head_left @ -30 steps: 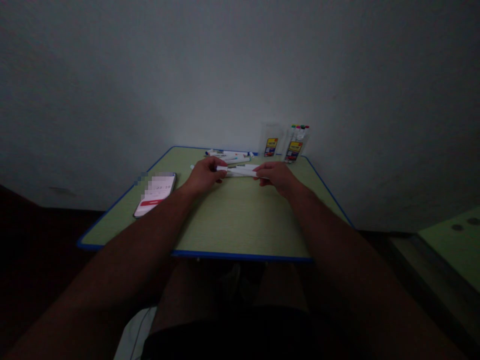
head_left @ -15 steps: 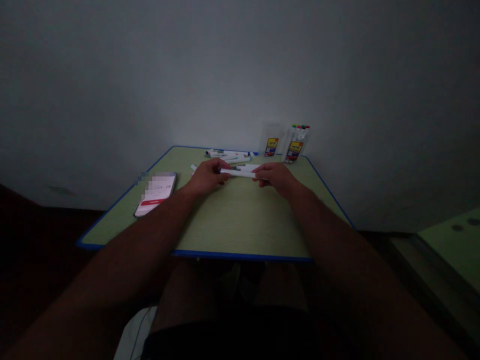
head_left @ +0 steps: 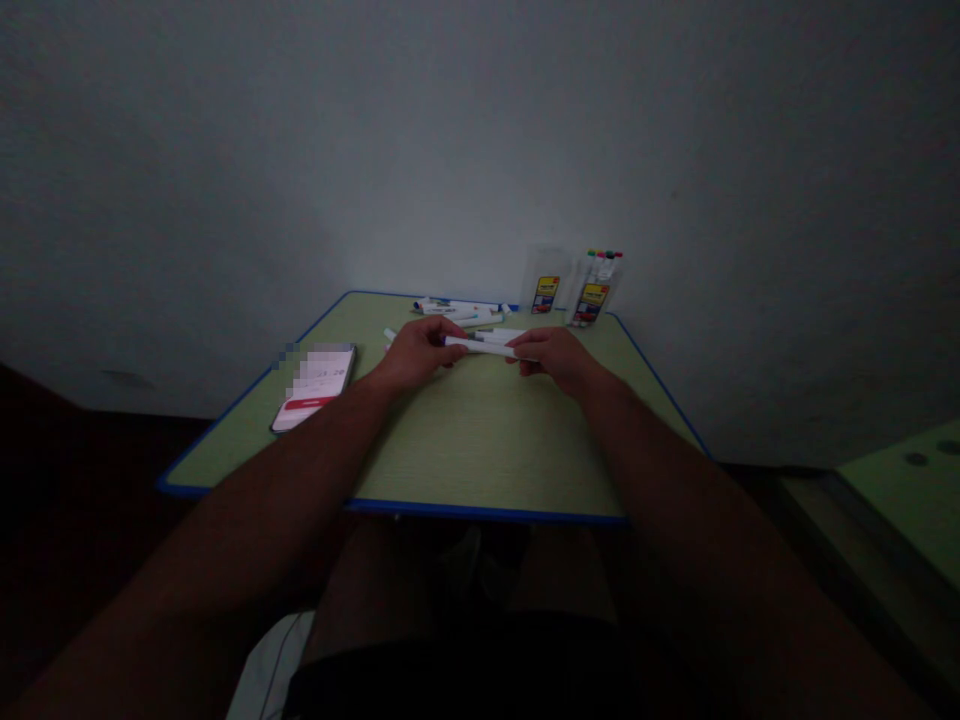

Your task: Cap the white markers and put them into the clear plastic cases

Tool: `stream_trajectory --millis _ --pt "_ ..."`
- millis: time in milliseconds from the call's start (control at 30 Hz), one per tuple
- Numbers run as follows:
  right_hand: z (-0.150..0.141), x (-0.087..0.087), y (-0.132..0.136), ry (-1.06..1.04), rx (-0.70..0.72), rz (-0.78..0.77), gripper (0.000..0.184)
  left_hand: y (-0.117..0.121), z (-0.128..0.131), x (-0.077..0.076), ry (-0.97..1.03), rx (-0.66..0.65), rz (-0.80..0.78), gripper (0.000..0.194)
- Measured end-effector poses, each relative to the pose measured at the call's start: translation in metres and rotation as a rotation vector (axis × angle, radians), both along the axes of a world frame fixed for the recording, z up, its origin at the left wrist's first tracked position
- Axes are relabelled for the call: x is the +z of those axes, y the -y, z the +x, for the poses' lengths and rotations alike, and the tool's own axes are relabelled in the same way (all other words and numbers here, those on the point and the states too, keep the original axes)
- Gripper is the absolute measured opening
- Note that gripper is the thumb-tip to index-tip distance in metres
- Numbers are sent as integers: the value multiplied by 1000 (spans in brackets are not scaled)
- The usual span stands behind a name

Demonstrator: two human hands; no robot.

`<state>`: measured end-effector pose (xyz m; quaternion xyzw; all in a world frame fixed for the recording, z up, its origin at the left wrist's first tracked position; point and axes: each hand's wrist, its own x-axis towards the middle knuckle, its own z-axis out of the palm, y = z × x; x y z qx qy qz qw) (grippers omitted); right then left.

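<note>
Fingers of the left hand (head_left: 417,354) and the right hand (head_left: 556,354) are pinched narrow on both ends of one white marker (head_left: 491,348), above the desk (head_left: 480,430), between it and the wall (head_left: 450,150) other markers (head_left: 450,310) lying. Its cap (head_left: 455,343) looks already seated, so it seems closed.

The single view is from a camera worn on the person's head, behind and above the near edge of the table (head_left: 480,430), facing forward and down. Its wide field runs from the thighs (head_left: 375,590), close below the lens, to the wall (head_left: 480,130) on the far side, with the left hand (head_left: 421,352) and right hand (head_left: 553,355) farther off near mid-view.
</note>
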<state>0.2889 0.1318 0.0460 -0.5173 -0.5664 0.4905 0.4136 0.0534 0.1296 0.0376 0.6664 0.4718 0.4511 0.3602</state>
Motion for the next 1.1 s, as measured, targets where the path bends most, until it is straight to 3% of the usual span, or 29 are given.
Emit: stream_trajectory --millis 667,867,1100 --pt "0 -3 -2 70 28 -27 15 11 8 9 -20 -27 97 20" --pt "0 -5 -3 46 17 10 16 7 6 5 -46 10 95 20" --pt "-4 -3 2 -38 21 115 4 -2 1 -3 -124 75 41 17"
